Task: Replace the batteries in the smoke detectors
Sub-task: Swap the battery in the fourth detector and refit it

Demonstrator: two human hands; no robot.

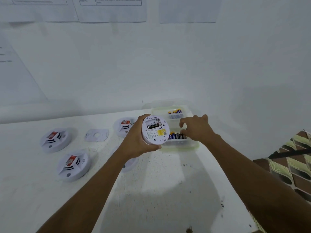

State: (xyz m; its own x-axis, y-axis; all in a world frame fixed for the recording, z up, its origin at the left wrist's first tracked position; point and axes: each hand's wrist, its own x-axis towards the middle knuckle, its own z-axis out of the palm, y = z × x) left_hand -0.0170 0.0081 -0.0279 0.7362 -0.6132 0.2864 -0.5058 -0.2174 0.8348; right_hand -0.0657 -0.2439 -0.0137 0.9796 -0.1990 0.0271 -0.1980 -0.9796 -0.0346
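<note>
My left hand [137,138] grips a round white smoke detector [155,130] with its back turned toward me. Its battery bay is uncovered and one black battery [153,126] lies in it, beside an empty slot. A yellow label sits on the detector's back. My right hand [196,129] reaches over the near clear plastic box [180,142], fingers curled down among the upright batteries [176,136]; whether they pinch one is hidden. A second clear box [175,113] with several batteries stands behind it.
Three more white detectors with red stickers lie face up on the white table [159,182]: at the left [54,139], front left [73,164] and middle back [124,126]. A loose white mounting plate [96,135] lies between them. A patterned cloth [289,162] is at the right.
</note>
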